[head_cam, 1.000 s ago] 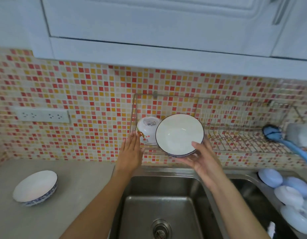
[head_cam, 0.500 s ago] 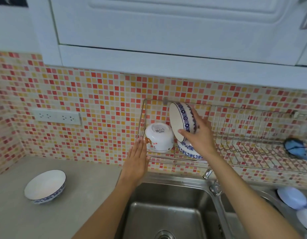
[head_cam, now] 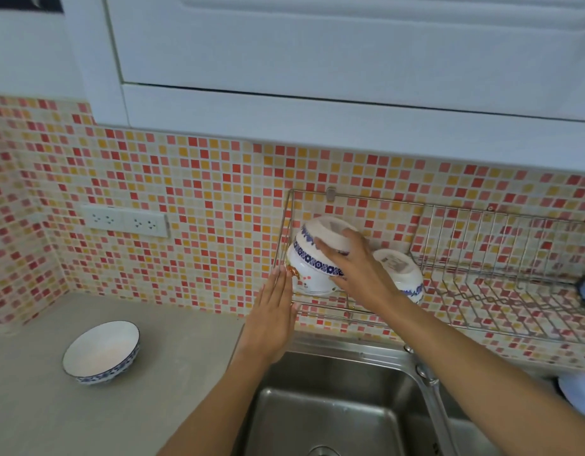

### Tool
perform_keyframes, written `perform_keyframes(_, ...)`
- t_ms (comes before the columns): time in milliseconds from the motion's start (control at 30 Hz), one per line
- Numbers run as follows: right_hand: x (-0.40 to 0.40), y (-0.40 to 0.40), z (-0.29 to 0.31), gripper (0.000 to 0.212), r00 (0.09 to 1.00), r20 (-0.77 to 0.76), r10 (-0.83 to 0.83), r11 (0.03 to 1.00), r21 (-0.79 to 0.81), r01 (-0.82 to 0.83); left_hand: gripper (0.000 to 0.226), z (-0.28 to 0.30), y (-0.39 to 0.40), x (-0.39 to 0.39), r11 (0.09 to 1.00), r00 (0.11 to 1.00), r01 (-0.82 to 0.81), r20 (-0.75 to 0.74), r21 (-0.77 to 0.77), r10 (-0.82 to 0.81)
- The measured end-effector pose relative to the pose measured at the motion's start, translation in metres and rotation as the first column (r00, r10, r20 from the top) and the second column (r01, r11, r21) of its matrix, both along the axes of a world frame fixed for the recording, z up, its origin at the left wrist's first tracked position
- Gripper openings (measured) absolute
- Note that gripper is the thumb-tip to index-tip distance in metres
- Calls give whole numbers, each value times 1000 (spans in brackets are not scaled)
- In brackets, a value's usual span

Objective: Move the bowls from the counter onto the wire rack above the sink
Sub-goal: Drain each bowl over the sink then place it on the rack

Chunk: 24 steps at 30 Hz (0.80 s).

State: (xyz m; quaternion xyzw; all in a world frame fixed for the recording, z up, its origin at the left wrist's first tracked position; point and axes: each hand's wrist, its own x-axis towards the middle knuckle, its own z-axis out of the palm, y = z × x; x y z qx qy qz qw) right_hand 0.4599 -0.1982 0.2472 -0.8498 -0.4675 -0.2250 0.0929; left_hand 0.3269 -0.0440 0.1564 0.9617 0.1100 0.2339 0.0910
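- At frame centre the right hand (head_cam: 353, 268) clamps the blue-patterned bowl (head_cam: 320, 248), held upside down and tilted, resting on an inverted white bowl (head_cam: 306, 278) at the left end of the wire rack (head_cam: 482, 284).
- The left hand (head_cam: 273, 311) is flat, fingers together, pressed to the white bowl's left side, gripping nothing.
- Another inverted bowl (head_cam: 401, 274) sits just right of the right hand.
- One upright bowl (head_cam: 102, 352) remains on the counter (head_cam: 31, 406), lower left.
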Motion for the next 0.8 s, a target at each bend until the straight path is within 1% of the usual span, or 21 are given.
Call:
perform_keyframes(67, 0, 5, 1, 92, 999, 40, 1, 996, -85, 2, 57, 0, 1, 1, 1000, 1000, -4, -2, -7, 4)
perform_keyframes(167, 4, 10, 2, 98, 996, 88, 26, 990, -142, -13, 57, 1, 0, 2, 999, 1000, -5, 8, -34, 5)
perform_keyframes(267, 12, 16, -3, 103, 994, 82, 78, 976, -211, -59, 57, 2, -1, 0, 999, 1000, 4, 11, -43, -4)
perform_keyframes(333, 15, 19, -10, 104, 994, 48, 101, 968, -234, -87, 57, 2, -1, -1, 999, 1000, 1, 10, -48, -1)
perform_keyframes(400, 15, 18, -16, 102, 995, 14, 99, 971, -219, -94, 56, 2, -1, -1, 999, 1000, -4, 9, -49, 5)
perform_keyframes(500, 16, 16, -19, 89, 996, 9, 89, 979, -187, -86, 57, 3, 0, 1, 999, 1000, -1, 13, -48, 1)
perform_keyframes(567, 16, 14, -17, 85, 997, -11, 83, 981, -177, -83, 58, 2, 1, 0, 999, 1000, 4, 22, -51, -3)
perform_keyframes(600, 16, 14, -18, 84, 996, -38, 83, 981, -175, -88, 58, 0, 2, 0, 999, 1000, 4, 25, -49, -3)
perform_keyframes(700, 16, 13, -20, 80, 975, -205, 89, 984, -133, -118, 58, -1, 2, -1, 998, 1000, -10, 0, -64, 10)
perform_keyframes(733, 15, 12, -21, 82, 970, -228, 86, 987, -111, -114, 59, 1, 1, -1, 997, 1000, -15, -10, -70, 14)
perform_keyframes(800, 13, 10, -21, 83, 970, -223, 95, 987, -107, -121, 60, 5, -2, -2, 998, 999, -37, -30, -60, 35)
